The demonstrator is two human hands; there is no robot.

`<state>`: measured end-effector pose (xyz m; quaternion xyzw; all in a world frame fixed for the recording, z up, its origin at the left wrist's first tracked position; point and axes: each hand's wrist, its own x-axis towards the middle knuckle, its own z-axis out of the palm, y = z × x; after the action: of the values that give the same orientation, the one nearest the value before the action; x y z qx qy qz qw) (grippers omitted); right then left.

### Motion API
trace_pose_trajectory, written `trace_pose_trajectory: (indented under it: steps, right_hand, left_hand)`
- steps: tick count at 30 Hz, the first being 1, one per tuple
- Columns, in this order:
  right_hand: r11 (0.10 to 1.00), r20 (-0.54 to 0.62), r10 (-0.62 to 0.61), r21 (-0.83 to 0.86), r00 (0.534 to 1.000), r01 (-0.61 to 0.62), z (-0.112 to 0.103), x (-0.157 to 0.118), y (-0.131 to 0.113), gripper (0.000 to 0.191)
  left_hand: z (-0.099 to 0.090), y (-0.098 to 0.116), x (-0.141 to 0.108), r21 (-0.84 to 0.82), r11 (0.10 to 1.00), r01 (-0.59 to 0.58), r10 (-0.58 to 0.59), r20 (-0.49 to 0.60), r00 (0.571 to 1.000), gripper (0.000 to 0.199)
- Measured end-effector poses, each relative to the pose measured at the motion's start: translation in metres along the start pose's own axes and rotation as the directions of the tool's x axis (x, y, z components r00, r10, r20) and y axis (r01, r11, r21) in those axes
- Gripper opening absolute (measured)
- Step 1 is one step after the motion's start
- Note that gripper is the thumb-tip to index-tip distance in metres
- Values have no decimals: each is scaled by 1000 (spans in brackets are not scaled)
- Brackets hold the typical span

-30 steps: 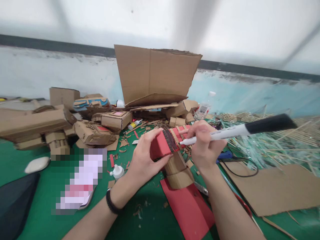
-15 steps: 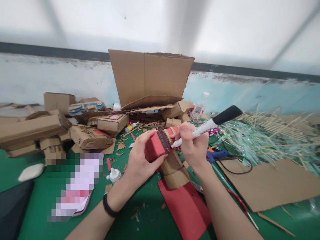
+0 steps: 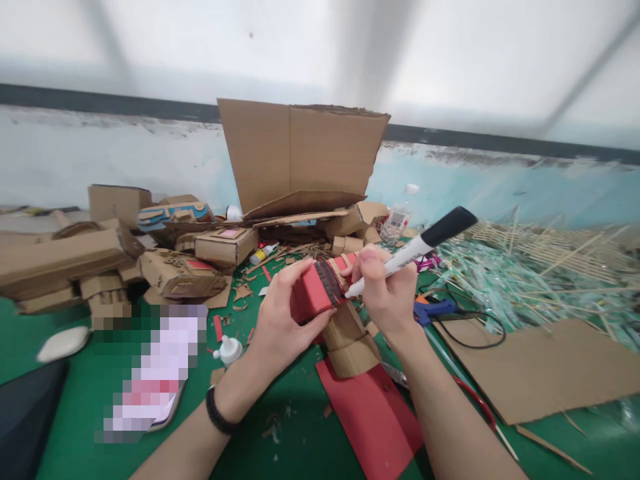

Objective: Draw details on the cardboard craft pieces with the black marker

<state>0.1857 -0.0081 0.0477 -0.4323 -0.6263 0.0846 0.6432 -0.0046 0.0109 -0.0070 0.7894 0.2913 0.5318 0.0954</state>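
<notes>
Fingers (image 3: 274, 298) grip a boxy, ridged red model (image 3: 314, 288) and cylindrical marker (image 3: 403, 257).

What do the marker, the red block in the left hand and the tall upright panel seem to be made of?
Marker: likely hard plastic; smooth white barrel and black cap.
Red block: probably red card or paper, matte, with flat faces and sharp edges; its core is hidden.
Upright panel: brown matte cardboard, likely corrugated, judging by the fold line and rough top edge.
</notes>
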Motion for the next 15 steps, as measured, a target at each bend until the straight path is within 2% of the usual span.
trace_pose_trajectory:
  steps: [15]
  right_hand:
    - [1000,9,23,-16,1000,-23,0,-4,2,58]
  left_hand:
    - [0,0,-1,7,1000,15,-15,8,1000,71]
